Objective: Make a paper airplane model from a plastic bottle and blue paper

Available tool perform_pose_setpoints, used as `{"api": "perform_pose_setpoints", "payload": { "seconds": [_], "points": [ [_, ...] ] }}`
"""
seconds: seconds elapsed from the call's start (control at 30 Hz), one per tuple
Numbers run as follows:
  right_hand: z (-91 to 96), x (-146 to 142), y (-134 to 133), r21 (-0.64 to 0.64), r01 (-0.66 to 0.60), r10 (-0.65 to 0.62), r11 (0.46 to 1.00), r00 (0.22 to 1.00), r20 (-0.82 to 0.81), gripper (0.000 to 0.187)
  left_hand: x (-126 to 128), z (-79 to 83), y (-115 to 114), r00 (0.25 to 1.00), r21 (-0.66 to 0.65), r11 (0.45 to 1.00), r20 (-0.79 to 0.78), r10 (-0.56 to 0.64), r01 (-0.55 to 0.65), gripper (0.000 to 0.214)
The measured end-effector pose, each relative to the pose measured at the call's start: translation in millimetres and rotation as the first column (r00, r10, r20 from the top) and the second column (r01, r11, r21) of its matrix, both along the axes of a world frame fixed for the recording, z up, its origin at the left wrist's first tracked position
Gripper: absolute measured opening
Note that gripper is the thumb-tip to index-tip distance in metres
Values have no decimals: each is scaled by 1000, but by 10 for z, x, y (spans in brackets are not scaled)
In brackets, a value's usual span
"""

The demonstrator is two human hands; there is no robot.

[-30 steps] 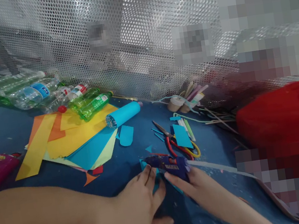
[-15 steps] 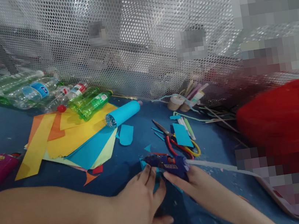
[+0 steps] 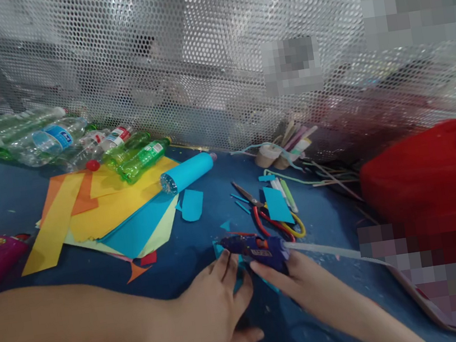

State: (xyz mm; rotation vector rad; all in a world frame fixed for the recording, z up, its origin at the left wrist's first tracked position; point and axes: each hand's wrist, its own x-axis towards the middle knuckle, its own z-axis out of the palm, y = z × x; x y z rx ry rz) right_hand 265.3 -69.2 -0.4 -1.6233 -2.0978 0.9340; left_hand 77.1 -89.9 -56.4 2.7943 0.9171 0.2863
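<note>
In the head view my right hand (image 3: pixel 296 277) is wrapped round the handle of a dark blue hot glue gun (image 3: pixel 258 247). A long translucent glue stick (image 3: pixel 324 250) runs out of its rear. The nozzle points left, just above my left fingers. My left hand (image 3: pixel 214 314) lies flat with its thumb spread, fingertips on a blue paper piece (image 3: pixel 240 281) mostly hidden beneath the hand and the gun. Beyond the gun, scissors (image 3: pixel 251 196) with a red handle lie partly under a blue paper rectangle (image 3: pixel 277 206); a yellow handle loop shows beside it.
Farther back, a bottle wrapped in blue paper (image 3: pixel 192 171) lies beside stacked coloured sheets (image 3: pixel 118 209). Several plastic bottles (image 3: pixel 53 138) line the back left. A perforated metal screen (image 3: pixel 195 56) bounds the far side. A magenta device (image 3: pixel 2 256) sits left; something red (image 3: pixel 433 182) stands right.
</note>
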Motion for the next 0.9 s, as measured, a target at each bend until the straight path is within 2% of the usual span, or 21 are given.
{"api": "perform_pose_setpoints", "payload": {
  "seconds": [0.23,0.43,0.57,0.77,0.9],
  "points": [
    [83,85,-10,-18,30,-28,999,992,121,35,-25,33,-2,1000,-29,1000,9,4,-4,68],
    [82,169,-18,20,51,-54,999,983,174,35,-42,47,-9,1000,-23,1000,21,10,-10,67],
    [91,152,-22,7,45,-46,999,986,160,36,-38,29,-11,1000,-27,999,15,17,-17,67],
    [142,9,-21,-12,43,-43,999,999,22,37,-18,23,-6,1000,-13,1000,-4,2,-2,67],
    [115,-17,-11,-4,44,-44,999,998,45,36,-9,8,1,1000,0,1000,-6,-3,3,68]
  ]
}}
